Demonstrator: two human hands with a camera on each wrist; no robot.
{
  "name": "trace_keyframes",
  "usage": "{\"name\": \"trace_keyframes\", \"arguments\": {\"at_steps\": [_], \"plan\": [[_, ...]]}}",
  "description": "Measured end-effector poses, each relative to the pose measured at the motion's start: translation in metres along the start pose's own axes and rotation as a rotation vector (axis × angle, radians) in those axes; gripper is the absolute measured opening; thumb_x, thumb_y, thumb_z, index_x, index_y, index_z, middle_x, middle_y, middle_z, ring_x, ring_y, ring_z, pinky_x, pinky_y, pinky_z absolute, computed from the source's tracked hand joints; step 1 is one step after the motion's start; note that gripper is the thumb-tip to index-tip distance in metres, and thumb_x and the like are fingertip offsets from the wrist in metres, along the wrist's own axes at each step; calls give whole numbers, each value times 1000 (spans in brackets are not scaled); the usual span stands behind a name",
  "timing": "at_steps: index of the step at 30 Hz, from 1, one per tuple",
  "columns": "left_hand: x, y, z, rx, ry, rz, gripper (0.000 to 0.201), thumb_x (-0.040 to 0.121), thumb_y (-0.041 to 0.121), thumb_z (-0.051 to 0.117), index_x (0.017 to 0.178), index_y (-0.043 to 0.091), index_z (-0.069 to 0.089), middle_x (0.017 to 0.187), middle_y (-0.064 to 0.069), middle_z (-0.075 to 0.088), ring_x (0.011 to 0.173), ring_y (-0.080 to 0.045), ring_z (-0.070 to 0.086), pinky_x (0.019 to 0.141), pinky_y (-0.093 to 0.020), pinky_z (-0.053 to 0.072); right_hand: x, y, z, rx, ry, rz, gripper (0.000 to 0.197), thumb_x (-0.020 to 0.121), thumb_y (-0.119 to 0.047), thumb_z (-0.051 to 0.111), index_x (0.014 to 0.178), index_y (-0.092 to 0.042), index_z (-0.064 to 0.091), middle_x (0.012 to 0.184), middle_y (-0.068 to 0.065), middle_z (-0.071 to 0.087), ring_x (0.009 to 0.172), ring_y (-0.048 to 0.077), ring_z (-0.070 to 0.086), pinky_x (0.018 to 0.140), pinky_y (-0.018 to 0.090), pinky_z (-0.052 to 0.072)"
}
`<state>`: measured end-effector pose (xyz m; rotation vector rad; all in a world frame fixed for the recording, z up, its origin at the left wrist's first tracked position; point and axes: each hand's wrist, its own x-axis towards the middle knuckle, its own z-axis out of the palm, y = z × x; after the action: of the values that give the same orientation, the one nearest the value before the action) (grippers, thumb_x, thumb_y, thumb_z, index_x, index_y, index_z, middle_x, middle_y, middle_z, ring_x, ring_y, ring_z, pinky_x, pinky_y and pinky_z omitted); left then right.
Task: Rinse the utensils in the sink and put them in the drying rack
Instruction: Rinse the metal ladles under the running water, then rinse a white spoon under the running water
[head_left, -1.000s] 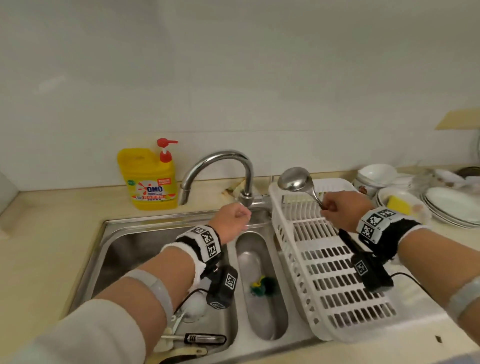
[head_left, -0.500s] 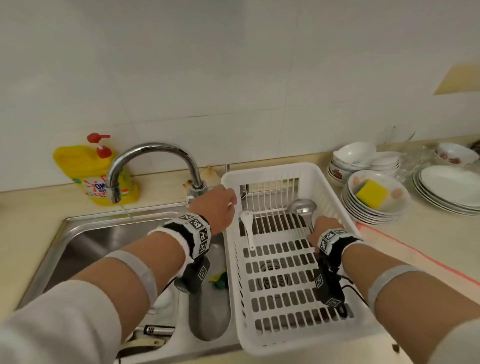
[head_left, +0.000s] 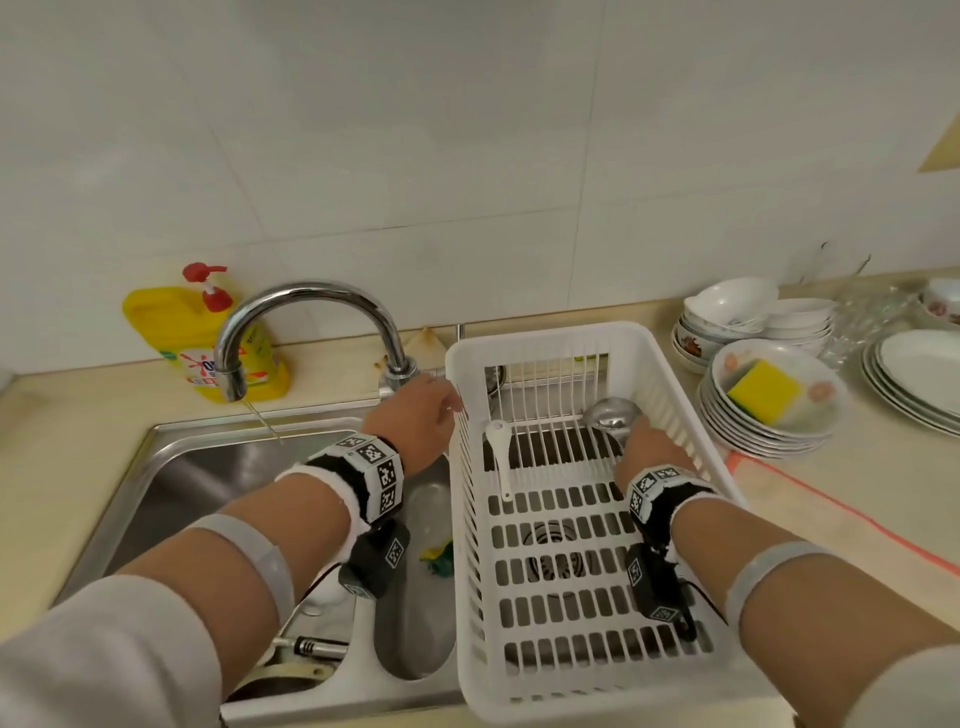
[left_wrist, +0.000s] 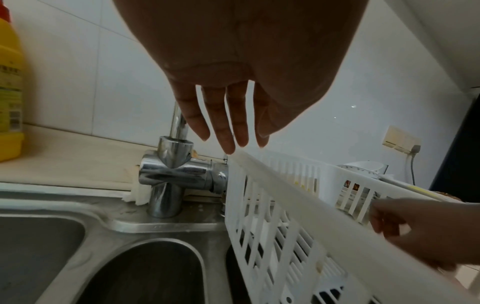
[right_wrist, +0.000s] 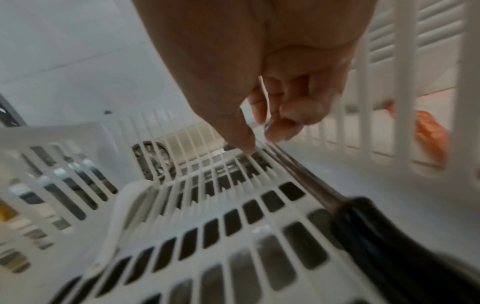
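Note:
A white drying rack (head_left: 550, 332) stands over the right part of the steel sink (head_left: 208, 467). A steel ladle (head_left: 613, 414) lies in the rack near its far right corner, bowl toward the wall. My right hand (head_left: 652, 449) pinches its thin shaft (right_wrist: 298, 172) between thumb and fingertips (right_wrist: 283, 131); the black handle (right_wrist: 363, 226) rests on the rack floor (right_wrist: 207, 226). A white spoon (head_left: 497, 457) lies in the rack at the left. My left hand (head_left: 423, 415) hovers with straight fingers (left_wrist: 228, 131) at the rack's rim (left_wrist: 298, 195), beside the faucet (left_wrist: 176, 174), holding nothing.
A thin stream of water (head_left: 265, 421) runs from the faucet spout (head_left: 231, 379). More utensils (head_left: 317, 647) lie in the sink's near left corner. A yellow detergent bottle (head_left: 202, 338) stands behind the sink. Stacked bowls (head_left: 748, 317), a sponge (head_left: 763, 384) and plates (head_left: 919, 374) crowd the right counter.
My right hand has brought the ladle down from above the rack's far edge onto the rack floor. My left hand has come off the faucet handle and straightened at the rack's rim.

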<state>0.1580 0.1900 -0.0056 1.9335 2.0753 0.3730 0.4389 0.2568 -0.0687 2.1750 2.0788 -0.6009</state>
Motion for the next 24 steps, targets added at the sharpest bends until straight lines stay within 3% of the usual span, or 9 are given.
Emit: {"name": "trace_keyframes", "arguments": {"at_steps": [2,4,6,8,10,13,18,24], "plan": [[-4,-9,-1,-17,24,-4,17,95,21,50,105,27,63,103,7,55,91,-15,58,85,-35,53,-5,-15,-12,94,33,-112,38,93,-14,56,127,-27,45,114,2,59,87,18,64,67,28,50],[-12,-22,-5,-23,37,-21,16,95,22,51,104,27,63,105,7,56,92,-15,58,83,-34,53,-11,-40,-26,84,44,-291,14,95,-22,54,106,-27,48,102,-4,60,83,16,60,75,33,52],[-22,-38,-11,-13,45,-51,15,95,23,51,102,28,63,104,8,55,90,-14,59,80,-33,52,-21,-74,-39,60,0,-490,3,97,-25,52,100,-27,51,90,-9,57,80,14,59,71,28,49],[-36,-61,-18,2,33,-92,16,94,22,51,102,29,63,101,8,55,88,-14,60,80,-34,53,-36,-114,-49,74,-10,-685,6,97,-24,51,99,-26,56,89,-10,56,82,14,59,71,25,47],[-54,-88,-26,14,9,-145,17,93,21,52,101,28,64,100,6,58,88,-17,61,82,-36,53,-53,-155,-51,79,-4,-832,9,96,-24,51,99,-25,60,88,-8,59,81,15,59,74,29,50],[-85,-133,-40,44,-31,-219,17,91,22,52,99,29,65,101,7,65,90,-18,63,85,-34,52,-78,-219,-36,3,-121,-989,14,96,-27,54,104,-23,64,90,-8,63,82,14,60,77,30,49],[-131,-215,-48,47,-102,-318,19,90,24,47,99,30,63,98,8,64,88,-18,63,84,-40,55,-110,-313,31,-276,-342,-1105,22,95,-30,57,110,-19,69,108,-1,70,99,21,63,85,29,48],[-149,-303,-37,50,-237,-347,22,94,27,46,103,34,64,111,5,62,98,-20,63,93,-41,51,-102,-372,147,-385,-536,-889,18,91,-27,60,106,-25,70,116,-3,68,107,22,64,89,29,50]]}}
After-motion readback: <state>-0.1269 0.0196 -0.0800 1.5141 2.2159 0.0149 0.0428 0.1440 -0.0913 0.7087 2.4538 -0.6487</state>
